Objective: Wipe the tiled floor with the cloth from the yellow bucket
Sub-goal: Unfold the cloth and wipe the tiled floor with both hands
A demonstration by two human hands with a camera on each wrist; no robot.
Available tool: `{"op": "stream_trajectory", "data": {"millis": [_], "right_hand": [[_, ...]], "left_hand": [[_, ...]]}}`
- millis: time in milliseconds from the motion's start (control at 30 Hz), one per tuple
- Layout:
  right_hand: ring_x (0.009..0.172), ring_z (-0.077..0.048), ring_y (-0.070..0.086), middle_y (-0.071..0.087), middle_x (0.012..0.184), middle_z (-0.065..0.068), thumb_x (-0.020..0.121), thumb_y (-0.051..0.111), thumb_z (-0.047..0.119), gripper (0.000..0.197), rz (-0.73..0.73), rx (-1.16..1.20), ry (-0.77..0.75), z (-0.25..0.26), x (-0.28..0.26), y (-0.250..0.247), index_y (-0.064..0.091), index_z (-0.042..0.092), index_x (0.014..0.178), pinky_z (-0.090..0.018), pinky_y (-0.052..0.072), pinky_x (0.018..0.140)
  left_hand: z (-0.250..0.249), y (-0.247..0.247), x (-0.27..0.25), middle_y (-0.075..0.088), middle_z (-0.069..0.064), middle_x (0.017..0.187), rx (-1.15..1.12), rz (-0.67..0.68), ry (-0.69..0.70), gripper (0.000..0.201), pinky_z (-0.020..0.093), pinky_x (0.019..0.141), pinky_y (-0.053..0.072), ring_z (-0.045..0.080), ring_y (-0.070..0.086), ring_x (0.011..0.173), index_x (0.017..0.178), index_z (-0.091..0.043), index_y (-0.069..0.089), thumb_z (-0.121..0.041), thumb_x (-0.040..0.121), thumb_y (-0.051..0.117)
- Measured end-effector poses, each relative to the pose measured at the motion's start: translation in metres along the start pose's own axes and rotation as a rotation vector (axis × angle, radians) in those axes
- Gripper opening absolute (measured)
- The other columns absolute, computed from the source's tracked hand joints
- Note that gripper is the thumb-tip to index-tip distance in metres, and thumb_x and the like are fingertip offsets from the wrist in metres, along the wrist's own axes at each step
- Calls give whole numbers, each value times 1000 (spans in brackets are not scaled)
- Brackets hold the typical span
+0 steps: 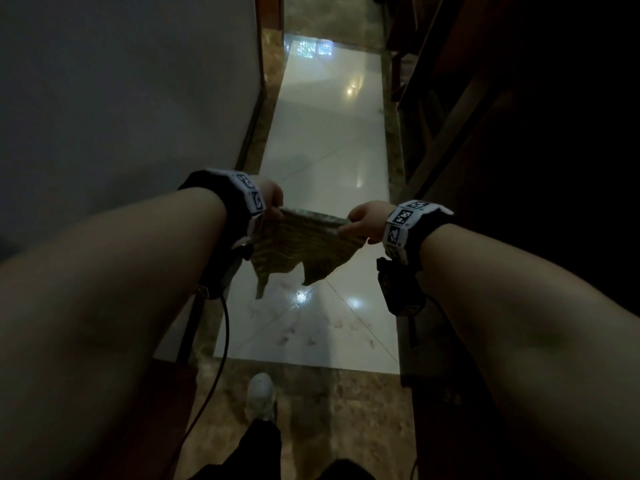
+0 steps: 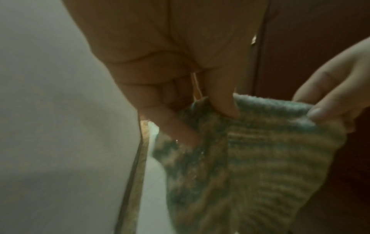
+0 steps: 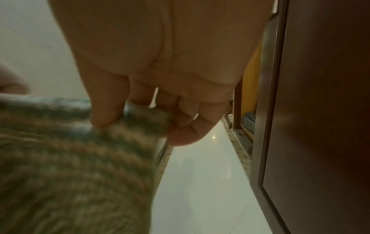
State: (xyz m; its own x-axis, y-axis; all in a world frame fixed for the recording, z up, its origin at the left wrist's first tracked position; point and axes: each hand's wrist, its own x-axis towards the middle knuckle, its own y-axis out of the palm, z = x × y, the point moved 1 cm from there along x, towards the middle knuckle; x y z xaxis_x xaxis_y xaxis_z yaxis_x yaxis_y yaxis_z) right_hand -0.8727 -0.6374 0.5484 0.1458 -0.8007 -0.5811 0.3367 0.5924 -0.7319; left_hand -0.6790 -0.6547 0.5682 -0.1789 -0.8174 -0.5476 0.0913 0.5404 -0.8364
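Glossy white tiled floor [image 1: 325,161]; left hand [image 1: 272,197], right hand [image 1: 365,220] fingers pinch ribbed striped cloth [image 1: 298,247] taut.

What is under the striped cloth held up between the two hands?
Below the striped cloth, pinched by the left hand and right hand, lies the white tiled floor, wet and smudged. The tiles directly behind it are hidden.

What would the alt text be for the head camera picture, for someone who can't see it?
Two hands, left hand and right hand, pinch the top edge of a striped cloth, holding it spread above a glossy white tiled floor in a dim, narrow hallway. Faint smudges mark the tiles below it.
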Motion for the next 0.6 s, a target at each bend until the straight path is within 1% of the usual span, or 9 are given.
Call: {"op": "stream_trajectory", "data": {"millis": [33,67,133,167,267,367,467,500,600], "right_hand": [[89,-19,53,55,79,0,89,59,39,33,-4,-8,-2,1,13,-2,63,11,106,-33,47,82],[86,-20,55,57,83,-3,90,58,40,38,-14,-13,-2,2,25,-5,64,7,109,-33,48,79],[77,-18,54,60,84,-5,91,56,39,40,-38,-15,-2,2,47,-7,63,5,111,-28,43,65],[79,-17,53,62,89,-7,91,56,37,40,-46,2,3,0,58,-7,63,5,112,-27,41,63],[88,-17,53,62,98,-8,92,56,33,36,-53,76,11,-7,89,-2,63,4,112,-26,39,73],[87,-20,55,59,92,-9,94,53,27,32,-9,130,16,-16,119,9,62,0,110,-27,43,67],[87,-24,60,67,95,-15,93,55,23,27,0,218,4,-28,154,26,64,1,106,-37,53,83],[86,-23,60,67,94,-14,93,56,23,26,-2,235,4,-33,164,34,65,1,105,-37,53,82],[83,-19,55,63,92,-9,93,55,26,28,-4,211,8,-46,199,59,65,4,108,-24,43,62]], "left_hand": [[8,-5,6,57,14,135,11,29,14,41,23,75,33,30,54,124,133,-2,54,-25,100,49],[16,-3,17,57,12,135,1,47,15,41,26,79,37,30,54,125,134,-2,53,-26,100,49],[30,-4,38,55,13,138,14,75,25,42,34,97,42,31,53,126,136,-4,51,-24,100,49],[34,-5,47,55,14,138,3,79,24,41,35,100,42,31,53,127,137,-4,51,-23,101,49],[40,4,73,55,17,138,-5,73,7,37,38,101,44,33,55,125,136,-7,54,-13,100,48],[41,17,103,55,18,138,-27,45,6,37,38,99,45,34,55,124,135,-9,56,-9,99,47],[46,38,131,53,17,139,-63,53,-47,37,36,99,44,33,53,126,136,-10,55,-10,99,48],[48,50,142,52,18,139,-92,43,-58,37,37,99,44,34,53,125,135,-10,56,-10,99,48],[58,90,177,51,20,134,-155,-7,-96,34,41,100,44,37,52,122,130,-9,60,-12,97,50]]}}
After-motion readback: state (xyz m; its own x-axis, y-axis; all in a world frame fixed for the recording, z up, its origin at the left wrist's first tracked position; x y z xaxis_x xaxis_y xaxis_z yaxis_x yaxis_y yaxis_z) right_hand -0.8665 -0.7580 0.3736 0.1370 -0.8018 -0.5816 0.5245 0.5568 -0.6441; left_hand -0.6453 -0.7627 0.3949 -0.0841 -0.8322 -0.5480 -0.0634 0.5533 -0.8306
